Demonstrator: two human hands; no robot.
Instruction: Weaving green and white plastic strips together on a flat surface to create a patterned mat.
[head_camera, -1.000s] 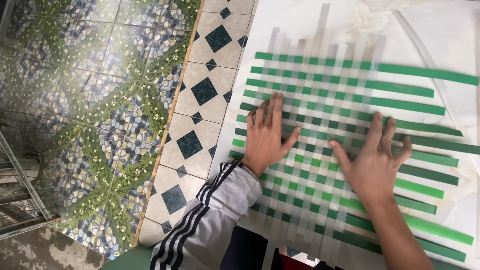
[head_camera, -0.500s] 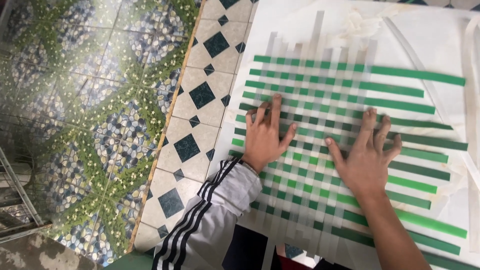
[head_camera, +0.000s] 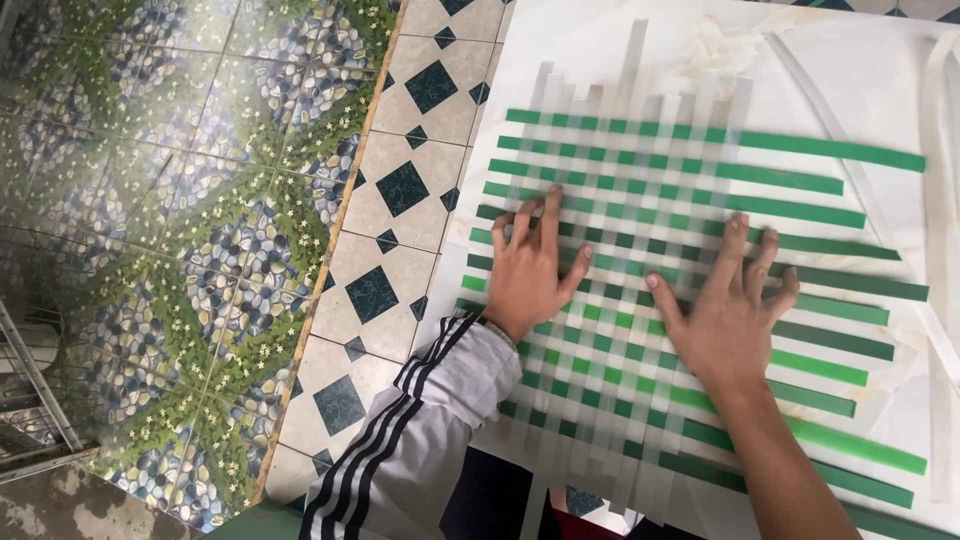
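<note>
Left hand: the left hand (head_camera: 528, 270) lies flat, fingers spread, palm down on the woven mat (head_camera: 640, 300), gripping nothing.
Right hand: the right hand (head_camera: 728, 312) is also flat and splayed, pressing the mat just beside the left.
Mat: green and white strips interlaced, lying on a white surface (head_camera: 860, 90) beneath both hands.
Surroundings: patterned floor tiles (head_camera: 200, 230) to the left; loose white strips (head_camera: 940, 150) at right.
</note>
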